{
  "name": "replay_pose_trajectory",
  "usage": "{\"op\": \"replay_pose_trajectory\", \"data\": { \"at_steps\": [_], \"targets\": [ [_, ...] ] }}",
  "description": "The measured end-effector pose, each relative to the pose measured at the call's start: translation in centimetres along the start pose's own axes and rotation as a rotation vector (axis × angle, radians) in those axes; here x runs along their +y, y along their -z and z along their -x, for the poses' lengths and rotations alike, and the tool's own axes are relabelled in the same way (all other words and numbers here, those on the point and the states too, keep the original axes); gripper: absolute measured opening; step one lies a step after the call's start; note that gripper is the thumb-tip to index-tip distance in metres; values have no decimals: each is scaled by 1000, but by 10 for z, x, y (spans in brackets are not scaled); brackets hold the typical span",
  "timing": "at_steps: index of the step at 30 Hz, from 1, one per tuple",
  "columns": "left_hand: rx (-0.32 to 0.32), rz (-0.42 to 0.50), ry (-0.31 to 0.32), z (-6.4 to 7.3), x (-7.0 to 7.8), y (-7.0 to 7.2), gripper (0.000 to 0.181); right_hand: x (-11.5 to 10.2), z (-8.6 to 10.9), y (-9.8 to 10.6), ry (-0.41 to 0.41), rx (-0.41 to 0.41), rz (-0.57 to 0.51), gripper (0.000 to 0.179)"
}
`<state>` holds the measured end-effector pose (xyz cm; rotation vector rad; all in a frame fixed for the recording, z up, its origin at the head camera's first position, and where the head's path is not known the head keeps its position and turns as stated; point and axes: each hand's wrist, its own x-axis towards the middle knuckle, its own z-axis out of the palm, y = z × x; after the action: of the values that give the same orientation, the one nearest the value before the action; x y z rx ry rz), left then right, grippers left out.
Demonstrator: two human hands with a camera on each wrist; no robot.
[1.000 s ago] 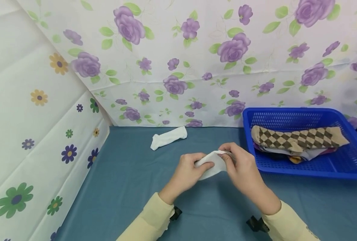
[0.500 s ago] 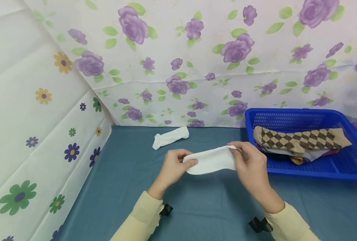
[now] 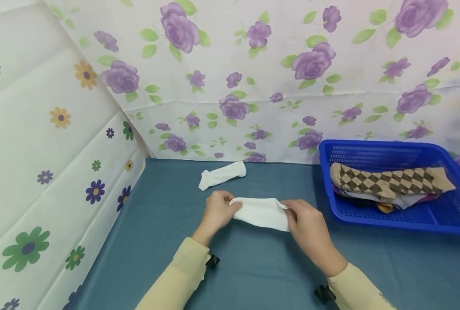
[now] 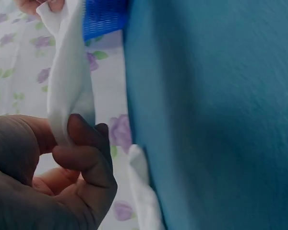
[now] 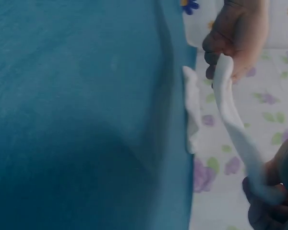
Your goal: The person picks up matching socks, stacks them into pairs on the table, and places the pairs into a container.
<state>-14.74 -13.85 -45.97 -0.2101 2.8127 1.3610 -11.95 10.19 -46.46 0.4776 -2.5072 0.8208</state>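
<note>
A white sock [image 3: 260,212] is stretched between both hands above the blue-green tabletop. My left hand [image 3: 217,212] pinches its left end between thumb and fingers, and in the left wrist view the cloth [image 4: 72,76] runs away from those fingertips. At the other end, my right hand [image 3: 308,226] pinches the top corner, where the edge folds over a little. Farther back on the table lies a second white sock [image 3: 222,175], flat and apart from both hands.
A blue plastic basket [image 3: 402,220] stands at the right, holding a brown-and-beige checked sock [image 3: 393,180] on top of other folded socks. Flowered cloth [image 3: 214,107] hangs behind the table [image 3: 168,193] and along its left side.
The sock was bunched between close hands, then the hands drew apart and spread it out flat. Since then the right hand has come down and slightly left, still holding its end.
</note>
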Motion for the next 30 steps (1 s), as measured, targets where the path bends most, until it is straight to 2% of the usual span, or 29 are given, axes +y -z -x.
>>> {"op": "replay_pose_trajectory", "data": {
  "at_steps": [3,9,13,15,20,23,25,27,30],
  "targets": [
    [-21,-71,27,-5,-4,-8,14,8,2,-10,-22,-51,28,16],
    [-42,-120,30,-10,-10,-19,13,24,-4,-21,-68,-141,67,16],
    [-58,-115,13,-13,-10,-23,33,33,-10,-23,-63,-187,81,16],
    [-63,-117,6,-14,-10,-23,37,36,-12,-23,-63,-204,87,17],
    [-18,-195,-10,-14,-8,-22,20,40,-17,-20,-81,-243,96,27],
    [41,-261,-72,-13,-7,-20,15,40,-19,-18,-81,-232,100,32],
    [62,-297,-147,-12,-5,-21,16,39,-19,-17,-73,-220,98,33],
    [52,-331,-242,-13,-3,-22,18,38,-19,-17,-51,-228,94,33],
    [-6,-386,-348,-14,-1,-28,18,39,-17,-22,-3,-301,100,32]
  ]
}}
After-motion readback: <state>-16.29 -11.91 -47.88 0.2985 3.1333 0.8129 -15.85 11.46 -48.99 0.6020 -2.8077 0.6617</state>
